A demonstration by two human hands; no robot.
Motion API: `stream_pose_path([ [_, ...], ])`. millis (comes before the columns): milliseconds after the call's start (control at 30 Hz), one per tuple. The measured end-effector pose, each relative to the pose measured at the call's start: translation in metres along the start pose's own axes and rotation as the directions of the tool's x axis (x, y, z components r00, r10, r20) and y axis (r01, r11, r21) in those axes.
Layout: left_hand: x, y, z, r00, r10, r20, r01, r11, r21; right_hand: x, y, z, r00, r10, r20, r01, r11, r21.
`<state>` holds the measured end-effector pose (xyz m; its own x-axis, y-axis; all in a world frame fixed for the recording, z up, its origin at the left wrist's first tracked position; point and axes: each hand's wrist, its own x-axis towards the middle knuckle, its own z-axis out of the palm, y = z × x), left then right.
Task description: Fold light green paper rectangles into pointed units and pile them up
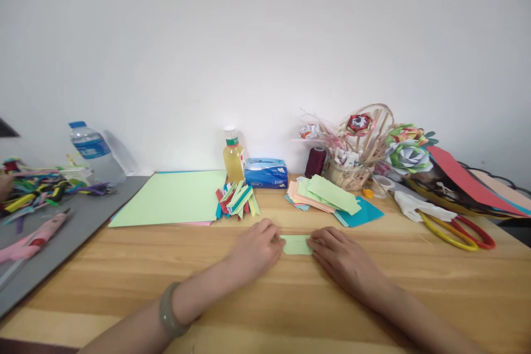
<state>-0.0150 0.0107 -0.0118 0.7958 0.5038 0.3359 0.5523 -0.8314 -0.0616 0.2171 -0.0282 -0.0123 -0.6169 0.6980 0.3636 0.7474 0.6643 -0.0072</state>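
A small piece of light green paper (297, 245) lies on the wooden table in front of me, with a fold line visible across it. At its left end, my left hand (261, 246) is closed, with curled fingertips gripping the edge. My right hand (344, 263) holds the opposite end, its fingers together and bent over the paper. Both hands hide the ends of the piece. Behind it are a stack of cut paper slips (332, 193) in green, peach and blue, and a pile of folded paper strips (237, 199).
Large green sheets (170, 199) lie at left, beside a grey mat with a pink glue gun (39, 238). A juice bottle (233, 157) and tissue pack (266, 173) stand at the back. Scissors (450, 232) with red and yellow handles lie right, near paper flowers (409, 156).
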Motion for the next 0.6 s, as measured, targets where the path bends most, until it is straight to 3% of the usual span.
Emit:
stream_pose_path([
  [133, 0.001, -0.006, 0.0, 0.995, 0.1, -0.002, -0.1, 0.995, -0.016, 0.001, 0.004, -0.001, 1.0, -0.018, 0.02, 0.017, 1.0, 0.02],
  [333, 0.005, -0.017, 0.003, 0.989, 0.148, -0.026, -0.15, 0.983, -0.104, -0.004, 0.013, 0.0, 0.999, -0.045, 0.006, 0.044, 0.997, 0.068],
  [467, 0.006, -0.018, 0.007, 0.982, 0.179, -0.065, -0.184, 0.98, -0.076, -0.005, 0.017, 0.002, 0.999, -0.042, 0.016, 0.04, 0.996, 0.078],
  [600, 0.007, -0.018, 0.006, 0.976, 0.217, -0.034, -0.218, 0.975, -0.038, -0.001, 0.015, -0.001, 0.996, -0.025, 0.084, 0.019, 0.998, 0.065],
])
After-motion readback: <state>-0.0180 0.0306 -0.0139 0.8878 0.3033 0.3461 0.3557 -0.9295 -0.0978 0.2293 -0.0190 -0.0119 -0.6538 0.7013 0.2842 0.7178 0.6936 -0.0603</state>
